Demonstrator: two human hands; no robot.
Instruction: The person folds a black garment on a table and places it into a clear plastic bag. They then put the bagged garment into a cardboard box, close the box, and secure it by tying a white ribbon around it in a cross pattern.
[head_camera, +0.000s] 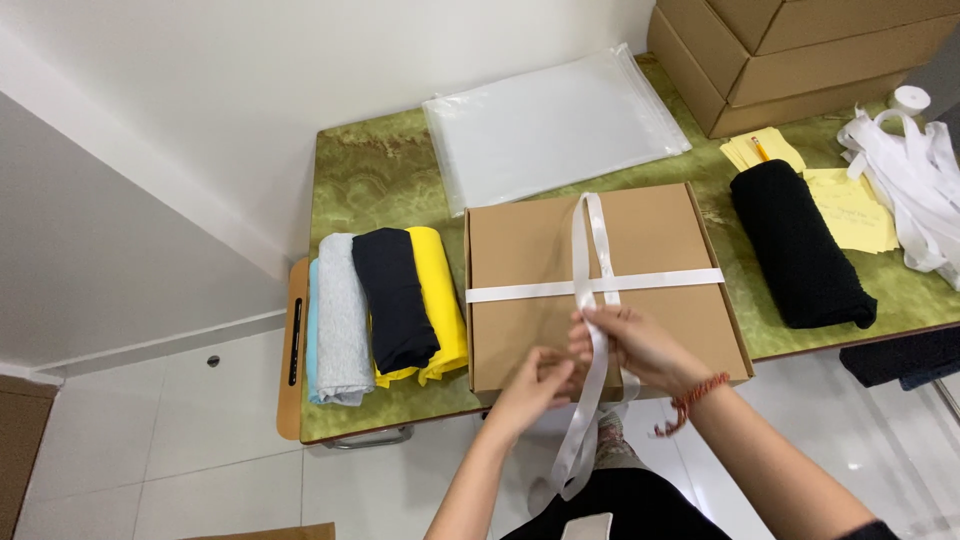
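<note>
Both hands, left hand (540, 385) and right hand (632, 345), pinch the white ribbon (597, 285) crossed over the flat brown box (520, 240) at the worktop's (380, 175) near edge. The ribbon looks light, limp, slippery; best gripped close to the crossing. Folded clothes (385, 300) lie left.

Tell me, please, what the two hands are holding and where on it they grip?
Both hands hold the white ribbon tied around the brown box. The right hand pinches it just below the crossing; the left hand grips the loose tail lower, near the box's front edge.
</note>
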